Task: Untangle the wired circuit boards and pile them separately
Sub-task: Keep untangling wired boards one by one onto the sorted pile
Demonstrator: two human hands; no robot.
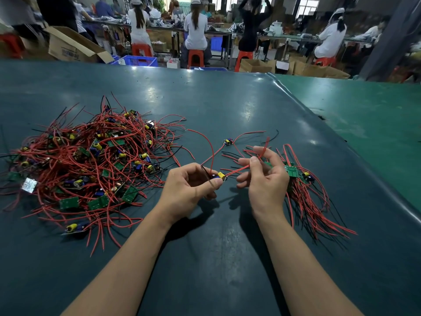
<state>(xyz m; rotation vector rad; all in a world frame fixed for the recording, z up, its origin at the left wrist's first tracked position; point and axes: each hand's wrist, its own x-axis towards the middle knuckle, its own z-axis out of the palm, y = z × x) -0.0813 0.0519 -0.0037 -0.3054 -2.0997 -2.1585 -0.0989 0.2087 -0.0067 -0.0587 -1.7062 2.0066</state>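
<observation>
We hold one small circuit board [220, 176] just above the worktop [227, 106], between our two hands. Our left hand [190, 187] pinches it, thumb and curled fingers clamped on the board's near end, where a yellow part and a blue part show. Our right hand [264, 176] pinches the board's red wires [241, 169] between thumb and forefinger, with the other fingers loosely curled, and the wire ends stick up past the fingertips. Another red wire rises from the left hand and arcs away toward the far side of the worktop.

A second loose board [228, 141] lies on the worktop just beyond our hands, its red wires trailing toward them and off to the right.

To the left sits the tangled heap [91, 156]: many green boards with yellow and blue parts, knotted in red and black wires that spread out on all sides. To the right, partly behind our right hand, lies the sorted pile [300, 185], a smaller bunch of boards whose wires mostly run the same way, toward the near right.

The dark green worktop meets a lighter green mat [364, 115] at the right. Beyond it, people [196, 28] sit on red stools [196, 58] at long benches, with cardboard boxes [68, 46] and blue crates [140, 60] on the floor.
</observation>
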